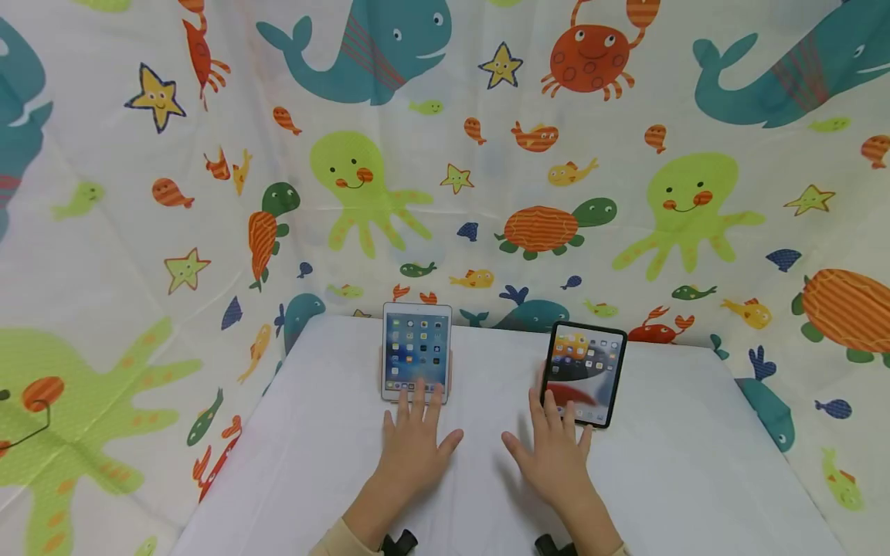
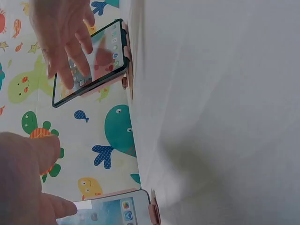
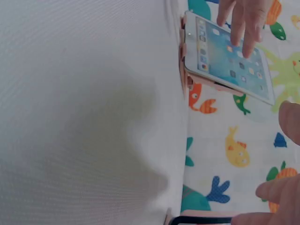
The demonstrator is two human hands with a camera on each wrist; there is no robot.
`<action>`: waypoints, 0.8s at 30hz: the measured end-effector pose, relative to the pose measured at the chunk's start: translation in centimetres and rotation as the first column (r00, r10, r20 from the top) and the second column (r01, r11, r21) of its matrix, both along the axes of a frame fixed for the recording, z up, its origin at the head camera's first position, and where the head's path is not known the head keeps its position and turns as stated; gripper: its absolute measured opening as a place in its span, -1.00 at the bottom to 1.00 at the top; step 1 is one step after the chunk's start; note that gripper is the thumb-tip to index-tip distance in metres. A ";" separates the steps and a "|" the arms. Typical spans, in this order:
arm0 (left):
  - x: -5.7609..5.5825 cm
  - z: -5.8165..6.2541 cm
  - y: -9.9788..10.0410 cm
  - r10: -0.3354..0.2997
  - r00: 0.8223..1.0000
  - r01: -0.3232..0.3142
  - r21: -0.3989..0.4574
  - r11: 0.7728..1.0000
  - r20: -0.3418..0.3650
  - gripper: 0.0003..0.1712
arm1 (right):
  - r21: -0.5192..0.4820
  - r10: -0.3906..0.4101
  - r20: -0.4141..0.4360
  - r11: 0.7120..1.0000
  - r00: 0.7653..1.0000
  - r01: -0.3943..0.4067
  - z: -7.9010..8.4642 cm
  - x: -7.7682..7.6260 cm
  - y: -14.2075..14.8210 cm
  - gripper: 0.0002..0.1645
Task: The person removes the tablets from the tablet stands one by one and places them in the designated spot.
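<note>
At left I see the white-framed tablet (image 1: 417,347) leaning on a pinkish stand (image 3: 183,52) on the desk (image 1: 480,506), the left hand (image 1: 412,448) spread before its lower screen, grip released; from here I can't tell touching from hovering. Farther right, the right hand (image 1: 555,457), its grip equally loose, reaches over the lower-left corner of the black-framed tablet (image 1: 585,367). I'd judge both screens are being worked together; the next move calls for light, aimed fingertips.

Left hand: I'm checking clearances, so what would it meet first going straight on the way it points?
Probably the white tablet: in the head view, the left hand points towards it and overlaps its lower part. Depth is unclear, so they may already touch.
</note>
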State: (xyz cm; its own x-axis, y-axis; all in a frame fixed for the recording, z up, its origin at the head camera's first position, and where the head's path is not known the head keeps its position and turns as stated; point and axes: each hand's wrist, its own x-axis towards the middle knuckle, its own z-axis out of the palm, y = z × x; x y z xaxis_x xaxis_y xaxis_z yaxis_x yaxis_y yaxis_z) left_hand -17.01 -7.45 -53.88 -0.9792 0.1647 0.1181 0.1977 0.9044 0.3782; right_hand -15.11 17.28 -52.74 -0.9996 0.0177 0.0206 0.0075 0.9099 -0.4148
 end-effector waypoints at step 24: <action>-0.9 2.3 -2.7 0.056 0.994 -0.085 0.337 0.938 0.094 -0.06 | -0.337 0.069 0.012 0.939 0.998 -0.061 2.1 -2.2 -0.8 0.07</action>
